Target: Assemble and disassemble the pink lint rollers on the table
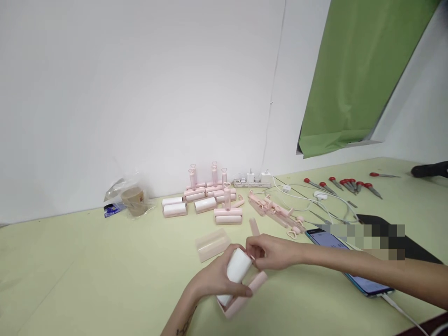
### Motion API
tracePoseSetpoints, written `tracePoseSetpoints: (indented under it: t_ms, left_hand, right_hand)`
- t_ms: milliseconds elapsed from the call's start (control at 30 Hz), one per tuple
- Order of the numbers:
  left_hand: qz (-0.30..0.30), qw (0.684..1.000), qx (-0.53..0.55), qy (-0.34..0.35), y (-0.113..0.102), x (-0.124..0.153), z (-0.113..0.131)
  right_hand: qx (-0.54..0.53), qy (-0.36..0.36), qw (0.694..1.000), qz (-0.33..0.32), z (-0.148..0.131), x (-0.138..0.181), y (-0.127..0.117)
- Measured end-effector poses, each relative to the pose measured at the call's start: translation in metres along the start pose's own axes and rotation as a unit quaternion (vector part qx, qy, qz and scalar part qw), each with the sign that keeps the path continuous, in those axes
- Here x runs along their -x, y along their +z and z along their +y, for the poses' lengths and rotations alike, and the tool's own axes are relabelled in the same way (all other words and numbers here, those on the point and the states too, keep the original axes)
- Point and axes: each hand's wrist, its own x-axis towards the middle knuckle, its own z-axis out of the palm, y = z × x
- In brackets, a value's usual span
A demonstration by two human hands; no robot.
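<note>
My left hand [213, 276] is wrapped round a white lint roller roll [238, 267], which it holds tilted above the table. Under the roll, a pink half-shell case [241, 301] shows, partly covered by my left hand. At the upper end of the roll, the bent fingers of my right hand [273, 251] are pinched together; what they grip is hidden. A pale pink curved cover [213, 244] lies just beyond my left hand. Behind my right hand is a small flat pink piece [254, 227].
Pink lint rollers [228, 216] stand near the wall, some with upright handles. Loose pink handles [273, 210] lie to their right. A phone [325, 238] with a cable is under my right forearm. Farther out are a power strip [254, 183], red-handled tools [348, 184] and bagged tape [135, 200].
</note>
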Motion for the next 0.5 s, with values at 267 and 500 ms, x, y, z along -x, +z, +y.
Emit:
tracePoseSetpoints:
  t_ms: [267,500]
  left_hand:
    - [0.081,0.996,-0.039,-0.026,0.014,-0.003,-0.001]
    - [0.023,0.992,-0.113,-0.043,0.012,0.004,0.006]
  right_hand:
    - [-0.138,0.03,0.985,0.099,0.021,0.0,0.016]
    - [0.128,0.0,0.987,0.095,0.003,0.015,0.017]
